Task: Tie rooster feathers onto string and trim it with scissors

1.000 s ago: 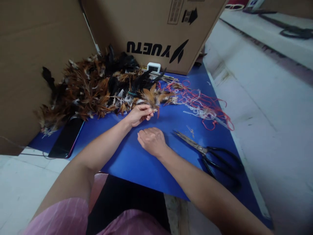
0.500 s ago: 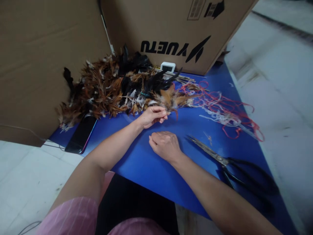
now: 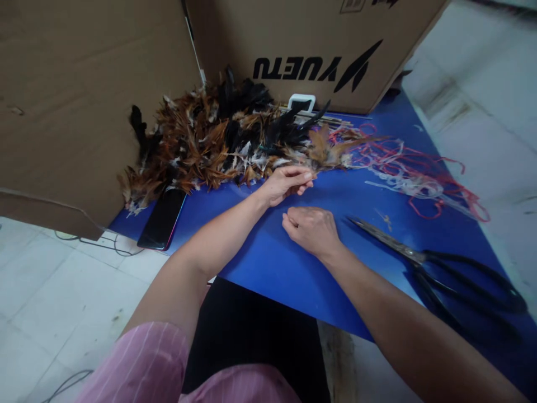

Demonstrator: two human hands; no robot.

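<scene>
Blue plastic board [image 3: 260, 268] on white tiled floor [image 3: 50, 291], brown cardboard boxes [image 3: 293, 33] walling the back. Left hand [image 3: 285, 183] pinches a small brown feather tuft [image 3: 321, 151] at the edge of the brown-black feather pile [image 3: 201, 145]. Right hand [image 3: 312, 228] rests on the board with fingers curled under. Black-handled steel scissors [image 3: 423, 258] lie to its right, tangled red and white strings [image 3: 411, 173] beyond them, and a black phone [image 3: 163, 219] lies at the left.

Finding 1: I read 1 word, "YUETU", in heavy black capitals on the front face of the cardboard box [image 3: 293, 33] behind the feather pile [image 3: 210, 140]. It appears upside down. A black slanted logo mark [image 3: 357, 66] sits just beside it. Finding 2: a printed label [image 3: 351, 5] at the picture's top edge is cut off and illegible. I can read no numbers.
</scene>
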